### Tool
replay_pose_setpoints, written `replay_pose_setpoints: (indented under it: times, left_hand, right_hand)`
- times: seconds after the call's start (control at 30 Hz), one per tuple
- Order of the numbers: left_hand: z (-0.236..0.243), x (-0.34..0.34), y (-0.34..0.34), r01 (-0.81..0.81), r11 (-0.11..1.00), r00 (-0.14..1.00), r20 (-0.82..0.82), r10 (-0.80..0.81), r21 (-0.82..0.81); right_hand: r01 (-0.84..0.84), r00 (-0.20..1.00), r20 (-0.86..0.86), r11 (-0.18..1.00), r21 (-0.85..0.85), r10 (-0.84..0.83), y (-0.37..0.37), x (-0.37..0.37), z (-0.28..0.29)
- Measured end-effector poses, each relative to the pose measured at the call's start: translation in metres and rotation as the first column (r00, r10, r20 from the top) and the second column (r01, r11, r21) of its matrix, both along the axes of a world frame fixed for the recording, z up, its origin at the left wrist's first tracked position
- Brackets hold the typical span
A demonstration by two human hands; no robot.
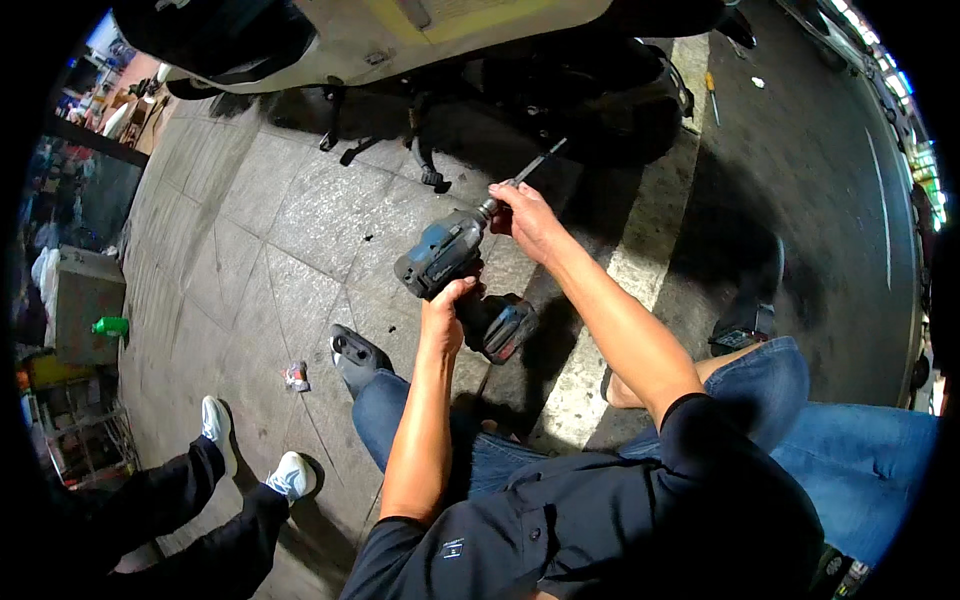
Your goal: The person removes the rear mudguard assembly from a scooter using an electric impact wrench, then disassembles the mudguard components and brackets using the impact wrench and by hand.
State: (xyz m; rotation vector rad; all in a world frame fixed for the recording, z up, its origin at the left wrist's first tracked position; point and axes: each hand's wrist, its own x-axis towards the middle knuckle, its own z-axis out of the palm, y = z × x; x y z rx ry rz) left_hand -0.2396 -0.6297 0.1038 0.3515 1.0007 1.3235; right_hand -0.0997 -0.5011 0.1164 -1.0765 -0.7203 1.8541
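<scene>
Blk shirt (600,520) nearest; m/bike (350,40) beyond drill (445,252), screwdriver (711,84) rt.

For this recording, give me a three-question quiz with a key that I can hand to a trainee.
1. Fill in: the ____ hand grips the handle of the power tool, while the other is at the long metal bit.
2. What colour is the handle of the screwdriver on the dark pavement? A green; B orange-yellow; C blue.
3. True or false: the bystander at lower left wears black shoes.

Key:
1. Left; the left hand grips it, the right hand is in front.
2. B.
3. False; the shoes are whitish.
</scene>
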Motion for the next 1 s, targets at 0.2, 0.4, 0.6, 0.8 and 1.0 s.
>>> replay_pose_setpoints:
  times: [0.2,0.4,0.6,0.8,1.0]
  left_hand:
    - [-0.012,0.021,0.003,-0.067,0.994,0.996,0.057,0.062,0.085]
    - [-0.034,0.045,0.008,-0.096,0.995,0.953,0.284,0.104,-0.039]
    - [-0.014,0.062,0.0,-0.074,0.996,0.989,0.132,0.068,0.04]
    - [-0.04,0.064,0.0,0.009,0.993,0.985,-0.171,0.012,0.12]
    - [-0.058,0.038,0.014,0.168,0.955,0.596,-0.797,0.1,0.245]
  right_hand:
    - [0.166,0.985,-0.024,0.977,-0.13,-0.17,0.006,-0.034,0.012]
    - [0.263,0.963,-0.013,0.947,-0.183,-0.27,0.01,-0.043,0.008]
    - [0.242,0.968,-0.015,0.953,-0.181,-0.249,0.01,-0.027,0.007]
    - [0.098,0.969,-0.21,0.985,-0.143,-0.127,0.008,-0.009,-0.001]
    - [-0.052,0.804,-0.593,0.999,0.014,0.051,0.013,-0.004,-0.016]
